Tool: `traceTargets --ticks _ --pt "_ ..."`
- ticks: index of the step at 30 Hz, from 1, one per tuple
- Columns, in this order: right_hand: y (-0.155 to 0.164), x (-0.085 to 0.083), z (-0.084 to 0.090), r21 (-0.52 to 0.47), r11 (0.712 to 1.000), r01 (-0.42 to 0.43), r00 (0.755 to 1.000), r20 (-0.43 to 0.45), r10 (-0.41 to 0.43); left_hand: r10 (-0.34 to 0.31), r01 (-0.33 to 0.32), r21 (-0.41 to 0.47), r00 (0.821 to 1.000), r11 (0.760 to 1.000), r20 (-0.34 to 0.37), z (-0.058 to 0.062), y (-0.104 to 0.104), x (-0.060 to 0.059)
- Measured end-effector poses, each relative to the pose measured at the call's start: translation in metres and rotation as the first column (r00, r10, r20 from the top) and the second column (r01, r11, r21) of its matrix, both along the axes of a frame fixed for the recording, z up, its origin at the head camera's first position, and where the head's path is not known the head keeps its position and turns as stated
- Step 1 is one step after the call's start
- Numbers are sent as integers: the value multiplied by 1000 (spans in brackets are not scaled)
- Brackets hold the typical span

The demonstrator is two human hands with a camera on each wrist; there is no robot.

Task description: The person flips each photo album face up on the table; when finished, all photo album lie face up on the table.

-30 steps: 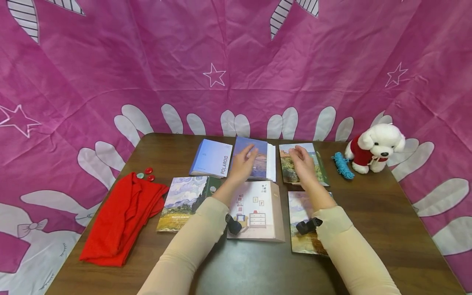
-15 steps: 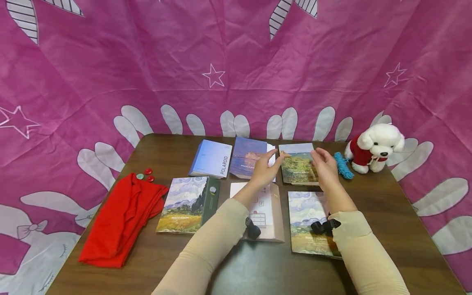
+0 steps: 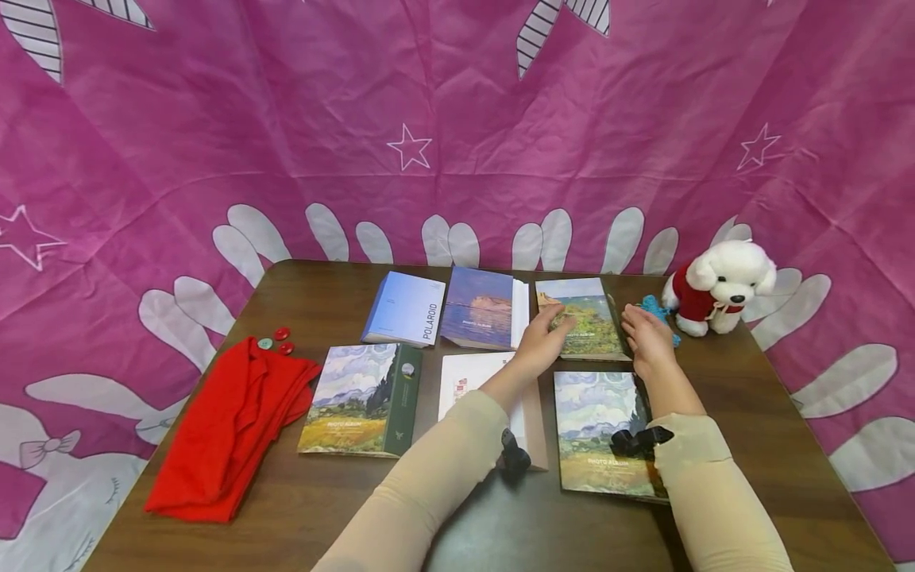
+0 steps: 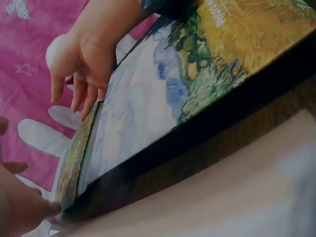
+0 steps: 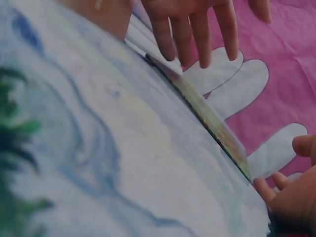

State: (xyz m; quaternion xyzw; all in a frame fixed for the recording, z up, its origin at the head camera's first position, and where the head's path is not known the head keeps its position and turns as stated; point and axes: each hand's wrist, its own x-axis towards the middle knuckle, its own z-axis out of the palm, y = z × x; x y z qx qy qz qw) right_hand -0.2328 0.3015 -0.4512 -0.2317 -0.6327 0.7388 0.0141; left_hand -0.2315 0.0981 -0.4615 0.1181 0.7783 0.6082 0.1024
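Note:
Near the left side of a green landscape photo album (image 3: 589,330) is my left hand (image 3: 539,348), its fingers stretched forward. My right hand (image 3: 652,343) stands off the album's right side with its fingers extended, in front of a blue yarn bundle (image 3: 654,308). Both hands (image 5: 195,24) (image 5: 294,200) flank the album in the right wrist view. In the left wrist view, the fingertips of my left hand (image 4: 22,200) appear at the album's edge; contact is hard to tell. A wheat-field photo album (image 3: 593,421) lies below, partly covered by the right wrist's camera.
A white plush dog (image 3: 732,278) in red sits at the right. Leftward are a purple album (image 3: 475,306), a blue POLAROID album (image 3: 407,306), another wheat-field album (image 3: 350,389), and a pale album (image 3: 457,373) under my left forearm. Red cloth (image 3: 221,437) and buttons (image 3: 283,333) lie far left.
Both hands have moved right. The left went from over the purple album to the green landscape album; the right went from over that album to its right side. The albums appear unmoved.

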Motion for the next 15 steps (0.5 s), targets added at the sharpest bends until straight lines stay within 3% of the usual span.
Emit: traceTargets --ticks 3,8,15 --pt "1 0 -4 -16 999 -29 999 14 29 1 0 -30 999 1000 33 -3 6 1" --pt "2 -1 -6 37 998 -59 997 45 57 17 -12 -57 996 998 92 -5 11 2" --pt "3 0 -4 124 979 -163 984 89 152 39 -31 -62 990 998 136 -8 13 -1"
